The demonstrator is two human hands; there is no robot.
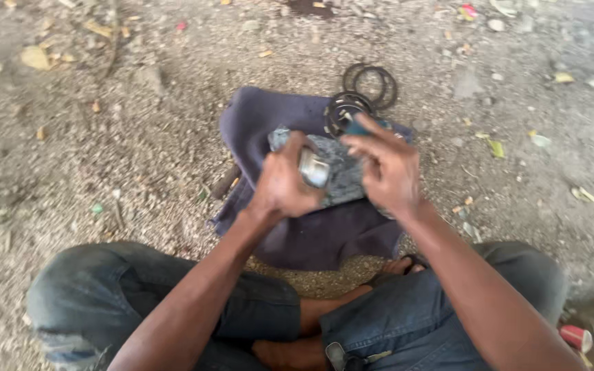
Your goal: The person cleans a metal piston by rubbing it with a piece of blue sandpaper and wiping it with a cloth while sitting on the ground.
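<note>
My left hand (282, 184) is closed around a small shiny metal cylinder (314, 168), held over a grey stone slab (344, 172). My right hand (388, 167) pinches a small teal object (360, 128) between thumb and fingers, just right of the cylinder. The slab lies on a dark purple cloth (276, 117) spread on the ground. Beyond my right hand, at the cloth's far edge, sits a round metal bearing ring (342, 108). The picture is motion-blurred.
Two thin black rings (374, 84) lie on the gravel past the cloth. I sit cross-legged in jeans (97, 288). A dark stick-like tool (225, 183) pokes out from the cloth's left edge. A red cup (576, 337) lies at lower right. Dry leaves litter the gravel (104, 137).
</note>
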